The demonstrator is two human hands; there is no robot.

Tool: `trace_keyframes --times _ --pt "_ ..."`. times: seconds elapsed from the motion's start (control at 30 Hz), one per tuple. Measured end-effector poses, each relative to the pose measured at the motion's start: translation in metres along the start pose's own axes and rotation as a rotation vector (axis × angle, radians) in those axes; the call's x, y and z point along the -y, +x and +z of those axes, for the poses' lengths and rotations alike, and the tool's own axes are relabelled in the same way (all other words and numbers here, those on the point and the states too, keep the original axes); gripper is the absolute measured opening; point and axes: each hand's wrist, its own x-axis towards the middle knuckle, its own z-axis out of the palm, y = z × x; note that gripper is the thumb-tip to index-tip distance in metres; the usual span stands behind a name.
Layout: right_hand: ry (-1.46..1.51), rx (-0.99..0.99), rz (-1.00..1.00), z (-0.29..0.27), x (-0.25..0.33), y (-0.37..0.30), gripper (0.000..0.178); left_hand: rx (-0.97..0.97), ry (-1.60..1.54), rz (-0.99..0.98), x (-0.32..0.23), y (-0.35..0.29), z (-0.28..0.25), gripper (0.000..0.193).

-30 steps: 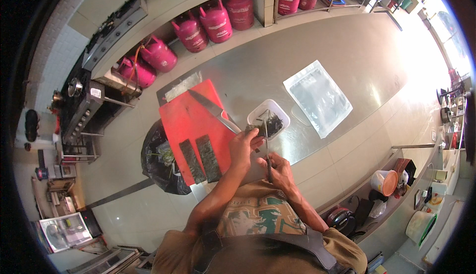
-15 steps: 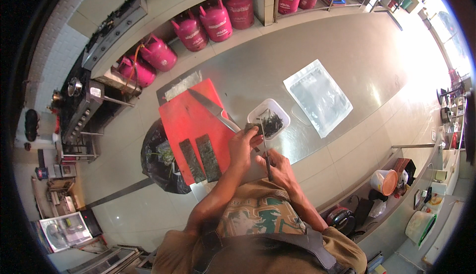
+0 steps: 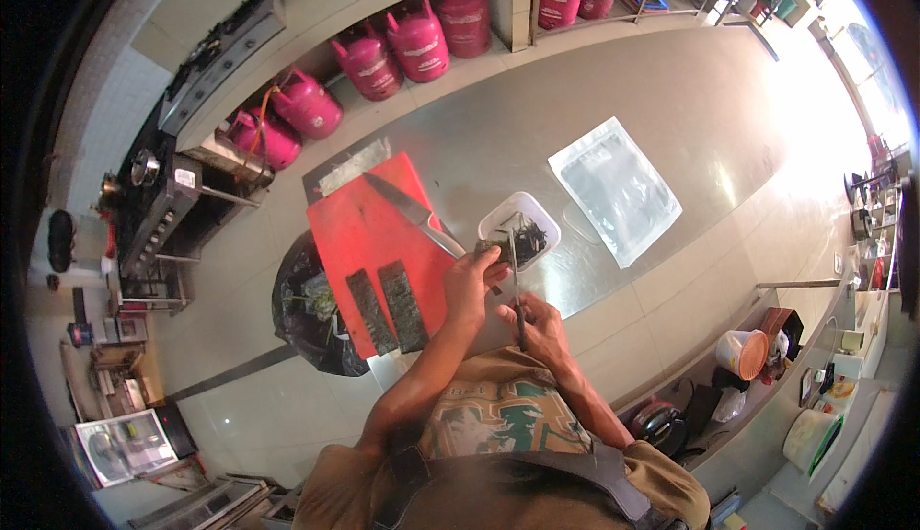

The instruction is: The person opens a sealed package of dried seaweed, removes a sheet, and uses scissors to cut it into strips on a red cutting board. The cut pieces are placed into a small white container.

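My left hand (image 3: 470,286) pinches a dark piece of seaweed sheet (image 3: 491,245) at the near left rim of a white plastic tub (image 3: 491,219). Thin dark seaweed strips (image 3: 530,240) lie in the tub. Scissors (image 3: 518,302) with a dark handle are gripped in my right hand (image 3: 542,331), their blades reaching over the tub beside the seaweed. To the left, two dark seaweed sheets (image 3: 401,305) rest on a red cutting board (image 3: 335,233). A large knife (image 3: 407,206) lies across the board's right edge; my left hand partly covers its handle.
A clear plastic pouch (image 3: 618,190) lies flat on the steel table (image 3: 671,80), right of the tub. A black plastic bag (image 3: 297,324) hangs by the board's left side. Pink gas cylinders (image 3: 419,43) stand beyond the table. An orange-lidded bucket (image 3: 743,353) sits at right.
The scissor blades have shifted slightly right and the seaweed piece in my left hand has tilted a little. My arms stay almost in place.
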Motion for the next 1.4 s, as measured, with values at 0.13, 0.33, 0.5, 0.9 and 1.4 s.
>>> trace_keyframes --times 0.13,0.33,0.5,0.9,1.4 --pt "-0.055 0.050 -0.064 -0.002 0.001 -0.001 0.063 -0.014 -0.015 -0.017 -0.003 -0.002 0.000 0.019" --pt "-0.206 -0.009 -0.122 0.000 -0.002 0.006 0.064 -0.004 0.004 0.016 -0.001 0.000 0.000 0.022" --pt "-0.220 0.034 -0.049 -0.005 0.003 0.003 0.066 0.002 0.002 0.022 0.004 0.002 -0.003 0.022" --pt "-0.025 0.052 -0.076 0.001 -0.017 0.002 0.060 -0.032 -0.055 -0.033 -0.003 0.000 -0.001 0.018" --pt "-0.176 -0.039 -0.165 0.002 -0.015 0.001 0.059 -0.023 -0.009 -0.045 0.004 0.003 -0.004 0.019"
